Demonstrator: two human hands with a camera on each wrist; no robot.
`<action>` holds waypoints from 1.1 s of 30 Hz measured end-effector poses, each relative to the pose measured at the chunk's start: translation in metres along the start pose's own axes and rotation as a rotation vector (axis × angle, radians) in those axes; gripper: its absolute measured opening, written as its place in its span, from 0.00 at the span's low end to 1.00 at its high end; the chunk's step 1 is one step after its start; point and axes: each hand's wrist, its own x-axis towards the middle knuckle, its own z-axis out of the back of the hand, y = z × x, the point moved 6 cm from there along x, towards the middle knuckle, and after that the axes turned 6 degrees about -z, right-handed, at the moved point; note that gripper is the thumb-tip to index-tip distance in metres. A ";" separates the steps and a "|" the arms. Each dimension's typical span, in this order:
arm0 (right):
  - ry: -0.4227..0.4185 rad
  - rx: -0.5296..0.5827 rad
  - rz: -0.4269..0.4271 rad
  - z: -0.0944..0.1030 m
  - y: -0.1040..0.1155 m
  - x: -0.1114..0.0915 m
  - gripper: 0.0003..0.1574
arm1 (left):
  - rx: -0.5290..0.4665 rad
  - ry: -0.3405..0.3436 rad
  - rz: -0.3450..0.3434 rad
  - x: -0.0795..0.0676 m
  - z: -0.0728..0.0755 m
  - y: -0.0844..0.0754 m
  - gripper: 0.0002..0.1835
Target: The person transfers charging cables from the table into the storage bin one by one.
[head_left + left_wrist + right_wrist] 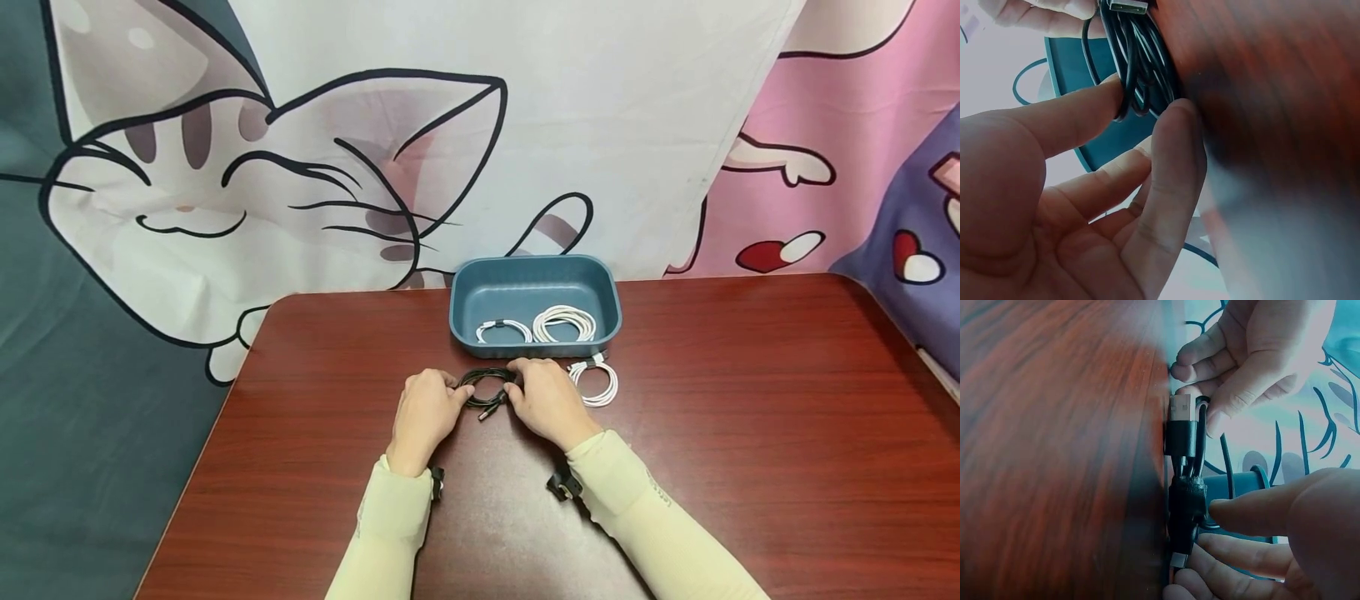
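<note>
A coiled black USB cable (486,372) lies at the table in front of the blue box, between both hands. My left hand (427,414) pinches the coil's left side, thumb and fingers on either side of the loops (1141,59). From the right, my right hand (551,402) grips the coil by its black tie (1188,499), thumb on one face and fingers on the other. A metal USB plug (1182,407) sticks out at one end of the bundle, a smaller metal tip (1179,559) at the other.
The blue box (536,352) stands at the table's back edge. Inside it lie a small white cable coil (523,327) and a larger one (564,313). Another white coiled cable (613,385) rests on the table (750,433), just right of my right hand. A cat-print cloth (600,125) hangs behind.
</note>
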 end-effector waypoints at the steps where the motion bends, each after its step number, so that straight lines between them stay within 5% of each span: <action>1: 0.001 -0.003 -0.002 0.000 0.000 0.000 0.17 | -0.001 0.001 -0.003 0.000 0.000 0.000 0.10; 33: 0.046 0.113 -0.041 0.004 -0.005 0.005 0.11 | -0.017 -0.024 -0.047 0.003 0.000 -0.005 0.07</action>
